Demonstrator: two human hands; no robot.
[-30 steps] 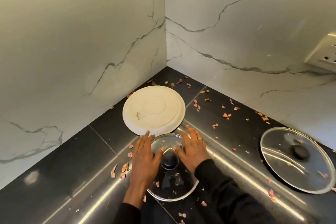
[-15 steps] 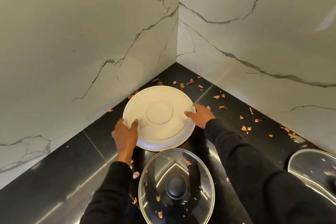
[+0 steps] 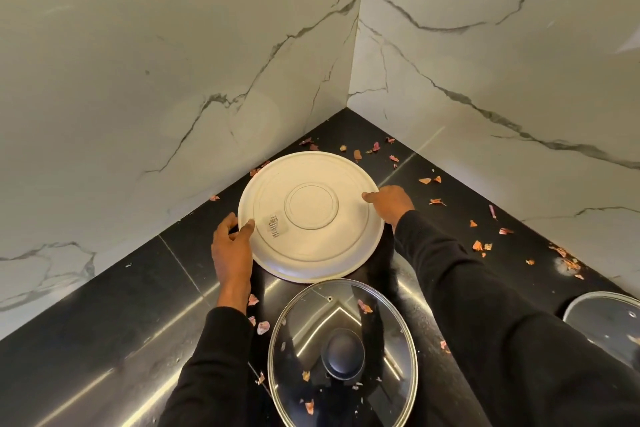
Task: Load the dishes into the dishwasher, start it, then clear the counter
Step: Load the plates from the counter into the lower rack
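Observation:
A white plate [image 3: 311,243] lies upside down in the corner of the black counter [image 3: 114,305], a small label on its underside. My left hand [image 3: 232,246] grips its left rim, thumb on top. My right hand [image 3: 391,203] holds its right rim, fingers curled under the edge. The near edge of the plate looks slightly raised off the counter. A glass lid with a dark knob [image 3: 343,354] lies just in front of the plate, between my forearms.
A second glass lid [image 3: 606,326] lies at the right edge. Pink and orange peel scraps [image 3: 479,246] are scattered over the counter, some on the near lid. Marble walls [image 3: 173,62] close the corner behind the plate.
My hands left the near glass lid, reached forward and took the plate by both rims. The view has moved closer to the corner.

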